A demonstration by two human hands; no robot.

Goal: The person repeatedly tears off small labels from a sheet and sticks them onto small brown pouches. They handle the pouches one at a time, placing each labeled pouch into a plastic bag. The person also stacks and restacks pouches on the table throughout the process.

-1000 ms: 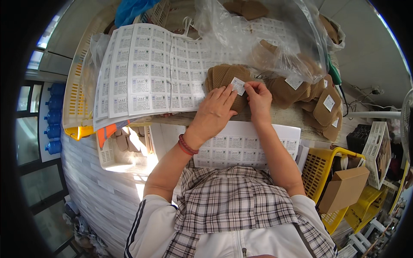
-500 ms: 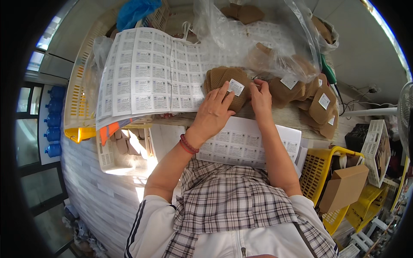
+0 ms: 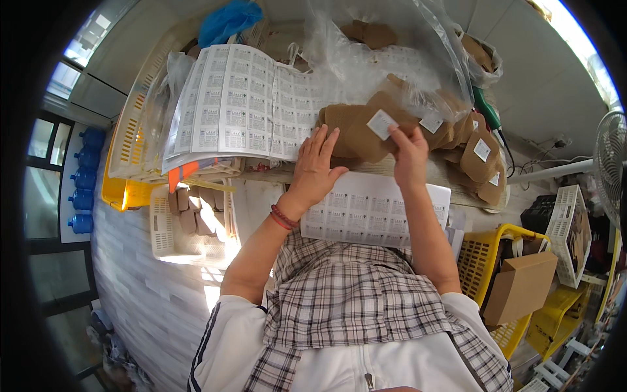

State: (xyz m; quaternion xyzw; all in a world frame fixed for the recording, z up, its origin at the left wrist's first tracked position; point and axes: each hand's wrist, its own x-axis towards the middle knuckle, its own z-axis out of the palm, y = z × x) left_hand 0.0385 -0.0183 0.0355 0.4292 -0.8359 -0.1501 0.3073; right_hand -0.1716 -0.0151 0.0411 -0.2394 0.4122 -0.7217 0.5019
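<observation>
My right hand (image 3: 410, 155) pinches the edge of a brown rounded pad (image 3: 371, 149), beside the white label (image 3: 381, 123) stuck on it. The pad is tilted and overlaps a stack of similar brown pads (image 3: 338, 119). My left hand (image 3: 313, 168) is open, fingers stretched out, its fingertips at the left edge of that stack. Under my wrists a sheet of printed labels (image 3: 356, 209) lies over my lap at the table edge. Further right, several brown pads with white labels (image 3: 480, 160) lie in an overlapping pile.
Large label sheets (image 3: 238, 98) cover the table's left side. A clear plastic bag (image 3: 405, 52) spreads over the back. A green-handled tool (image 3: 486, 108) with a cord stands behind the right pile. Yellow basket (image 3: 477, 264) and cardboard box (image 3: 521, 287) are at right, a white crate (image 3: 166, 225) below left.
My right hand has lifted the labelled pad from the stack and moved it rightward, tilting it. My left hand has let go of the label area and slid left, fingers spreading.
</observation>
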